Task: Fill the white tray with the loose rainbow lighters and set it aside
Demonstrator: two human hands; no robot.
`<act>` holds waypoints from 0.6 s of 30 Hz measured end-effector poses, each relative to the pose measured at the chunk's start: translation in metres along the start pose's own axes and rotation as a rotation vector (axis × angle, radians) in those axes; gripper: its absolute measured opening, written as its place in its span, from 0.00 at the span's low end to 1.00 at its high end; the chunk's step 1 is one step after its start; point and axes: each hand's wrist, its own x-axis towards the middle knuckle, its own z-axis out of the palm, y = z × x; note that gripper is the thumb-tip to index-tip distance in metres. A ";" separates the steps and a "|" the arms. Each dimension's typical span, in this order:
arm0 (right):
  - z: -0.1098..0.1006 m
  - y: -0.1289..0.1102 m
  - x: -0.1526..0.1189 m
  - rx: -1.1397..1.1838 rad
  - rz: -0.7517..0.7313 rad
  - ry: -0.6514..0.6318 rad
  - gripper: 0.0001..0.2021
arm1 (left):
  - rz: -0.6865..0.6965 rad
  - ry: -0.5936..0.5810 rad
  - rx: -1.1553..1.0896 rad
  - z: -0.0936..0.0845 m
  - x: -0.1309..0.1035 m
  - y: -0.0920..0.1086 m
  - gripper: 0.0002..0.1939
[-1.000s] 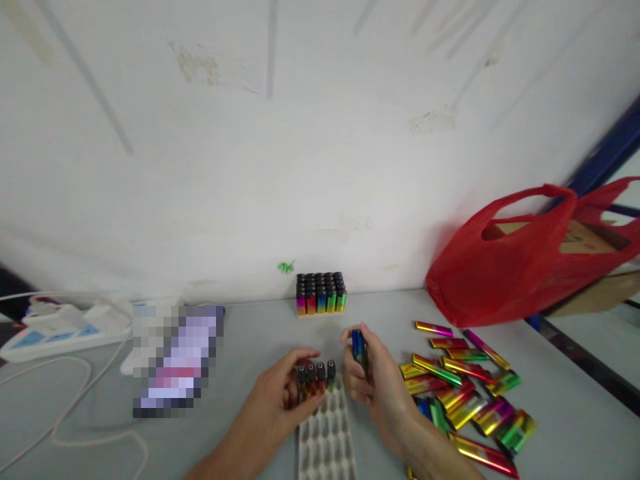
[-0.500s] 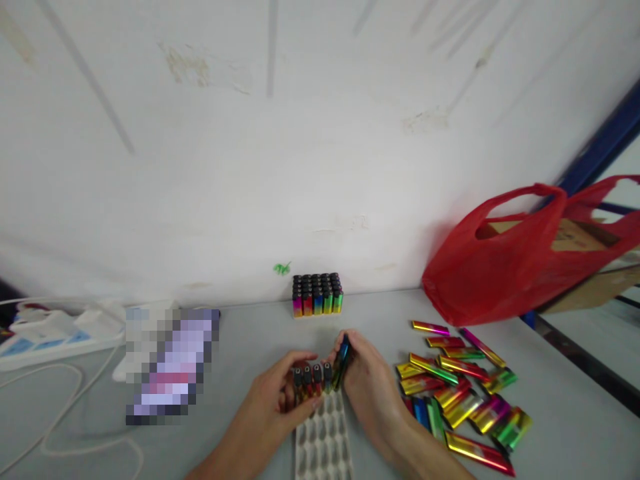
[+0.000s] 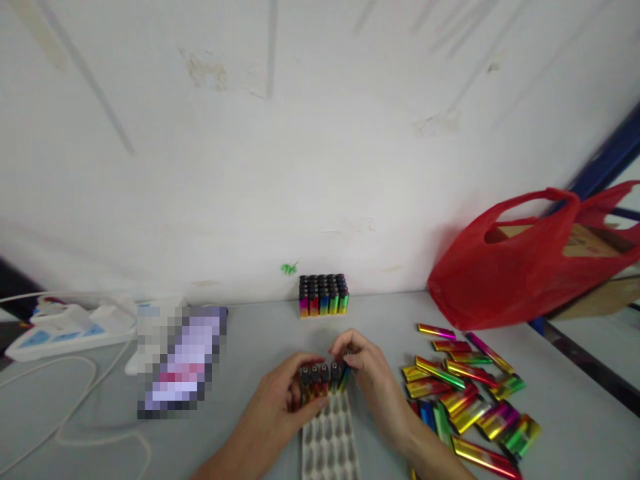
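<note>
Head view: blue lighter (image 3: pixel 345 379) tilted in right hand's (image 3: pixel 380 387) closed fingers, beside the row of lighters (image 3: pixel 324 376) left hand (image 3: pixel 273 400) grips at the tray's (image 3: pixel 330 448) far end. Probably light, stiff, slick; best held mid-body. Right wrist angles inward; shiny coloured pieces (image 3: pixel 467 413) lie right of it.

The left hand (image 3: pixel 285 393) reaches in from the lower left, its thumb and fingers curled toward each other. Opposite and near it, the right hand (image 3: pixel 367 370) arches over, wrist bent, index finger and thumb drawn together, apparently pinching, though the fingertips are blurred. Both forearms are bare.
</note>
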 end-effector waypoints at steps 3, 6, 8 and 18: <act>0.000 -0.009 -0.006 -0.160 0.015 -0.077 0.08 | -0.001 -0.001 -0.003 0.000 -0.001 0.001 0.22; -0.002 -0.018 -0.009 -0.295 0.025 -0.102 0.08 | 0.009 -0.006 -0.021 -0.001 -0.001 0.002 0.22; -0.005 -0.021 -0.007 -0.359 0.013 -0.109 0.09 | 0.010 -0.007 -0.015 -0.002 -0.001 0.003 0.22; -0.005 -0.033 -0.009 -0.321 0.067 -0.144 0.07 | -0.010 -0.023 0.007 -0.002 0.000 0.003 0.21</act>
